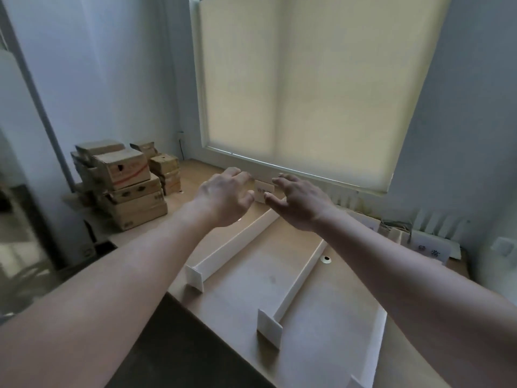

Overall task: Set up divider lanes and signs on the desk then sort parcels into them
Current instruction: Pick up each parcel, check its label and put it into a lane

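Both hands, left hand [225, 198] and right hand [298, 204], hovered spread and empty beside the sign [264, 191]; we should've squared it at the lane head, between dividers [237, 242].

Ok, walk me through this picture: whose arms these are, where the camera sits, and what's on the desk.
The camera is worn on a person's head and looks down over their bare arms. The left hand and right hand reach, fingers spread, to either side of a small white sign card standing at the back of the desk; neither clearly grips it. Three white dividers, the clearest being the left one, form lanes. Cardboard parcels are stacked at the left. More signs wait at the right.
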`<state>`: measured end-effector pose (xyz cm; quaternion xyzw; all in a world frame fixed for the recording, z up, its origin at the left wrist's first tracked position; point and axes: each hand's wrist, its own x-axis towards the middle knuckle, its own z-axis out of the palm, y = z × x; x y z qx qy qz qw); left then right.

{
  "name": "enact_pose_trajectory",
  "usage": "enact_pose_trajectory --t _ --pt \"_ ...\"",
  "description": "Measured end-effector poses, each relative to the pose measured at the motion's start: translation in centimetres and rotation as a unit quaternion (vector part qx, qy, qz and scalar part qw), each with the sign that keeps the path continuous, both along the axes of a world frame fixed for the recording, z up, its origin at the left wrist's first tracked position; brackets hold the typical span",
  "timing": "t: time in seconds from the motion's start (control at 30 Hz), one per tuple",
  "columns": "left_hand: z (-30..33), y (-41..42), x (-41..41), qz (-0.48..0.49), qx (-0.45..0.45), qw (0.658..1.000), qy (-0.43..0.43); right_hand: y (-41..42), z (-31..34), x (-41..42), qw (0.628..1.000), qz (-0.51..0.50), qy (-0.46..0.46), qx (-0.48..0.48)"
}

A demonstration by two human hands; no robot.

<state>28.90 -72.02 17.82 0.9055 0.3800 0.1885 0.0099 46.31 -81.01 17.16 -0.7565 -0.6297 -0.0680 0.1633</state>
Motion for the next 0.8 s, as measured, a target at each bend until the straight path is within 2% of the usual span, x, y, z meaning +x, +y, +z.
enact_pose_trajectory --t 0.2,0.4,0.5,0.63,0.8 --pt "-0.4 8.6 -12.7 0.043 -0.016 0.999 -0.013 10.3 -0.6 -10.8 0.996 0.048 0.076 0.009" --pt "-0.2 18.3 -22.8 0.067 -0.022 0.997 -0.016 20.5 -1.3 -20.1 0.993 0.070 0.094 -0.003" --pt "-0.2 22.9 -26.0 0.076 -0.023 0.997 -0.014 24.9 -1.4 -23.1 0.995 0.074 0.066 -0.011" --pt "-0.7 29.3 -28.4 0.093 -0.012 0.996 0.004 31.5 -1.8 -25.3 0.997 0.071 -0.024 -0.017" --pt "-2.4 39.0 -29.4 0.114 0.013 0.992 0.043 42.2 -3.6 -26.1 0.993 0.096 -0.068 -0.012"
